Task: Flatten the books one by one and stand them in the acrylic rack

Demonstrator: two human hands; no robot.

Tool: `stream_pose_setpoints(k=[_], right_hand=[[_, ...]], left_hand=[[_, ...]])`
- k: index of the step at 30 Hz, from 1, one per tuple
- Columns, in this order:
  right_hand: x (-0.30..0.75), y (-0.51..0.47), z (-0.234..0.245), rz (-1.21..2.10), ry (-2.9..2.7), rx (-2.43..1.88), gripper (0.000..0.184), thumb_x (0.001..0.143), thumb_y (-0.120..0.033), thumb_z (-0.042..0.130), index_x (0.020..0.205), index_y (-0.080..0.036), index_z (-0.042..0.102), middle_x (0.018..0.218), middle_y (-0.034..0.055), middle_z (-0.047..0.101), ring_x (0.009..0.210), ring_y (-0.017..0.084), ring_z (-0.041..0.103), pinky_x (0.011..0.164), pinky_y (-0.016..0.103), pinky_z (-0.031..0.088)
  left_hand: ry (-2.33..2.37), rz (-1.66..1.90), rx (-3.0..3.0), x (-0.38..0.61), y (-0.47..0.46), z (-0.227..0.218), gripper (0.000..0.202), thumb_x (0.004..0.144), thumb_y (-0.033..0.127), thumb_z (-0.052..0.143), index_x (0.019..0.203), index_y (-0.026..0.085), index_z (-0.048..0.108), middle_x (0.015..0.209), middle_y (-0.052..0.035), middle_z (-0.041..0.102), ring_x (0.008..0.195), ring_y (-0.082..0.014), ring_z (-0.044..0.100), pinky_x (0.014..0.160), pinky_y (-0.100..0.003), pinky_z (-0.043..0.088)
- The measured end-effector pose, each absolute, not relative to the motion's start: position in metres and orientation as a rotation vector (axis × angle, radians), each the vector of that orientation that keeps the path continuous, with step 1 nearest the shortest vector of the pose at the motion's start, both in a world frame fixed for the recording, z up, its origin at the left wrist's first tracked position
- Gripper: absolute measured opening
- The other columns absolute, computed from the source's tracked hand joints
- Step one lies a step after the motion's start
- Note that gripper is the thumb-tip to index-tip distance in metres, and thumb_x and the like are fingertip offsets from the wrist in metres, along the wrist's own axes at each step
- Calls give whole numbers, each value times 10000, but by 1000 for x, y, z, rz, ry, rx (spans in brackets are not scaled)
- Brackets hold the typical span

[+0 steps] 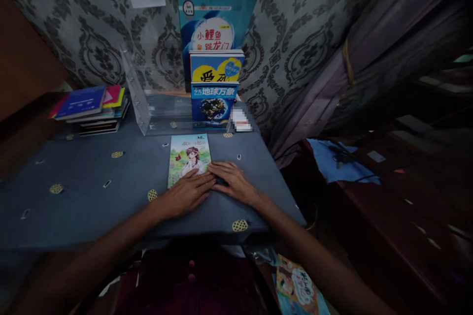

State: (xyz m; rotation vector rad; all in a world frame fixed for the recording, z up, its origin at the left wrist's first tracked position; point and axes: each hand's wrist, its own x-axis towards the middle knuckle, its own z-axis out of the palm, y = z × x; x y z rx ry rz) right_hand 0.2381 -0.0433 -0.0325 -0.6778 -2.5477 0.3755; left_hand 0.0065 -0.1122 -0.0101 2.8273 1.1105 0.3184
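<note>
A paperback book (192, 152) with a cartoon figure and a butterfly on its cover lies face up on the grey-blue tablecloth (88, 167). Across its lower part rests my left hand (190, 191), flat, fingers stretched to the right. My right hand (233, 182) lies flat at the book's right edge, its fingertips meeting those of the left. Neither hand grips anything. Just behind the book stands a clear acrylic rack (138, 98), holding several upright books in a stepped row at its right end; a blue book with a globe (214, 103) is in front.
A pile of books (86, 103) sits at the table's back left. Beside the rack is a small white card-like item (242, 120), partly blurred. To the right, a dark red surface (384, 216) carries a blue cloth (340, 162). Another book (299, 285) is below the table's front edge.
</note>
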Motion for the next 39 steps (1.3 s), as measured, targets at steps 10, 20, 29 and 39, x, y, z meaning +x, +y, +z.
stream_pose_setpoints(k=[10,20,29,39], right_hand=[[239,-46,-27,315,-2632,-713,389,975,-370,646,1352,-275,642,1417,95,645,1371,279,549,1109,552,449],[239,-50,-37,326,-2553,-676,368,997,-350,600,1354,-270,644,1430,104,633,1337,276,583,1101,524,481],[219,-96,-20,232,-2573,-685,343,983,-328,594,1288,-193,671,1338,135,681,1275,309,589,1080,531,492],[206,-68,-11,357,-2582,-650,289,1021,-291,536,1255,-219,688,1252,98,735,1090,252,639,975,442,501]], left_hand=[[1267,385,2805,-26,-149,-16,459,1083,291,337,1532,239,416,1548,-65,510,1440,-193,471,1234,-447,343],[1476,544,2747,-71,-179,-21,416,1079,268,364,1460,221,525,1484,-53,581,1376,-172,546,1166,-376,457],[1610,733,2702,-71,-168,-6,334,1066,275,391,1165,188,698,1141,-92,747,1050,-217,704,939,-396,570],[1769,431,2563,-18,-85,13,238,1028,243,463,1140,168,659,1176,-99,701,1140,-252,624,1018,-399,490]])
